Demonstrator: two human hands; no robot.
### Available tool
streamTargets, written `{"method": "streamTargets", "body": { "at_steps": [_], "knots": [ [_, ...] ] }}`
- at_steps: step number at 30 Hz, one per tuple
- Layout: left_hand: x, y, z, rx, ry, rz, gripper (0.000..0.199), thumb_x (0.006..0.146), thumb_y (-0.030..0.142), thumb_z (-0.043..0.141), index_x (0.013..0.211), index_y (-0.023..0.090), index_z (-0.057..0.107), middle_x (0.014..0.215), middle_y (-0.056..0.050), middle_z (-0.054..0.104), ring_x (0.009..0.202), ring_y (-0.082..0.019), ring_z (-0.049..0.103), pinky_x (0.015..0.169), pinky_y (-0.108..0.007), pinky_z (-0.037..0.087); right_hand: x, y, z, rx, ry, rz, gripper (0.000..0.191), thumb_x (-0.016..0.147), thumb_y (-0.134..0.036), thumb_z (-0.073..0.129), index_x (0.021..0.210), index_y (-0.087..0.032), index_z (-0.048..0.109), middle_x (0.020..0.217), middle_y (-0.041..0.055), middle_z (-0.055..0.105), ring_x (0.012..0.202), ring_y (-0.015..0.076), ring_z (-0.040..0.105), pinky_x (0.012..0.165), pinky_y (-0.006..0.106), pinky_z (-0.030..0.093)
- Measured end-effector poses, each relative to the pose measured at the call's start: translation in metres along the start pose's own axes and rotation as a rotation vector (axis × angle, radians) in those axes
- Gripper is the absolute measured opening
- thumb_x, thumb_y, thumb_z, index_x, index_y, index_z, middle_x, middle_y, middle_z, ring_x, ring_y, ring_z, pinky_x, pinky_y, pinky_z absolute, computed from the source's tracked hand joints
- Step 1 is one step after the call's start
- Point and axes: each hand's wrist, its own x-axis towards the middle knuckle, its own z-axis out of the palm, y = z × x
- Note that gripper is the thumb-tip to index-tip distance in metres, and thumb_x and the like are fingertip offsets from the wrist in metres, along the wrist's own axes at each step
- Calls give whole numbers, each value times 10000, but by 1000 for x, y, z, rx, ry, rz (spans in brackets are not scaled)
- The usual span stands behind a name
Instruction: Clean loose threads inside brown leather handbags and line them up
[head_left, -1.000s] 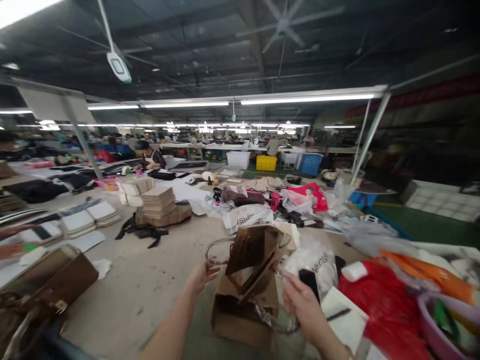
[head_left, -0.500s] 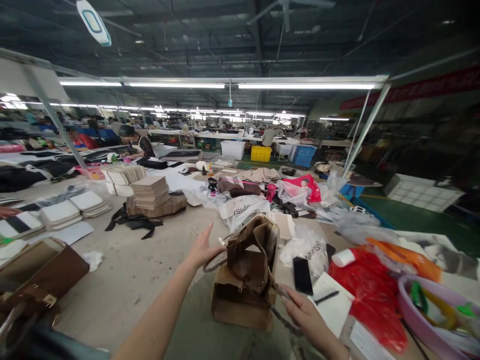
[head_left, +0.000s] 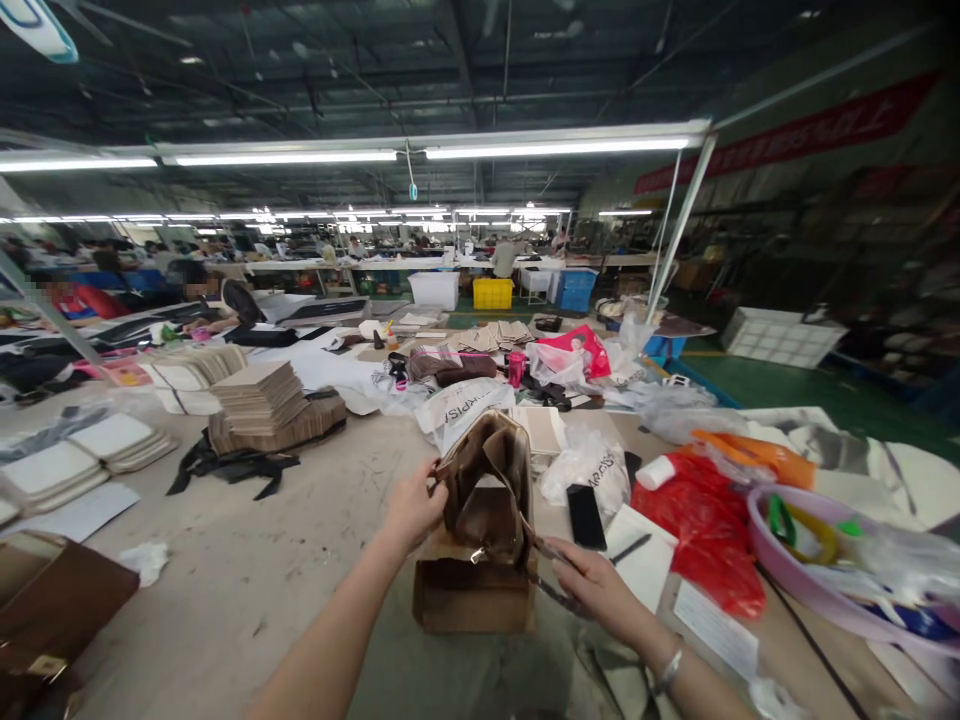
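A brown handbag (head_left: 491, 500) with its top open toward me stands at the table's near edge, on or against a brown box-like block (head_left: 474, 598). Inside it, a zipper pull shows at the near rim. My left hand (head_left: 417, 505) is closed on the bag's left side, by its handle; the fingertips are partly hidden. To the right of the bag, my right hand (head_left: 589, 578) is closed around a dark brown strap, seemingly the bag's other handle. Another brown handbag (head_left: 60, 610) with a gold clasp lies at the left edge.
Stacked brown boards (head_left: 259, 400) and white padded pieces (head_left: 109, 440) lie on the left. A black phone (head_left: 585, 517), paper with a pen (head_left: 631, 548), a red plastic bag (head_left: 705, 530) and a purple basin (head_left: 765, 540) crowd the right. People work further back.
My left hand, earlier spread beside the handle, has closed on the bag's left side. My right hand keeps its hold on the strap. The camera view has turned right.
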Motion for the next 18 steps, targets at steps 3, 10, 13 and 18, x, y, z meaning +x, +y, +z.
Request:
{"method": "streamTargets", "body": {
  "at_steps": [3, 10, 13, 18],
  "knots": [
    [-7, -7, -17, 46, 25, -2, 433, 792, 240, 453, 1218, 220, 528, 980, -41, 687, 833, -200, 639, 779, -292, 463, -3, -2, -13, -5, -99, -34, 425, 839, -446, 541, 1175, -197, 620, 1029, 68, 661, 965, 253, 585, 897, 411, 449],
    [-35, -27, 4, -16, 2, -104, 510, 803, 193, 405, 1313, 174, 414, 1098, -85, 638, 1007, -240, 597, 846, -354, 461, -3, -30, -54, -192, -342, -19, 662, 739, -353, 690, 1347, -248, 451, 1180, 86, 603, 997, 277, 586, 876, 403, 473],
    [-40, -23, 14, -92, 62, -104, 570, 786, 176, 443, 1349, 166, 352, 1249, -111, 548, 1100, -237, 551, 931, -377, 431, 15, -60, -61, -302, -190, -190, 590, 807, -362, 627, 1353, -248, 436, 1221, 91, 565, 1036, 250, 562, 882, 375, 470],
    [-35, -8, 14, -194, 164, -58, 607, 762, 344, 597, 1311, 189, 391, 1256, -103, 543, 1099, -228, 551, 945, -362, 438, 68, -112, -28, -502, -88, -607, 331, 854, -285, 590, 1174, -207, 571, 1127, 71, 593, 1012, 197, 553, 893, 326, 445]
  ]
}}
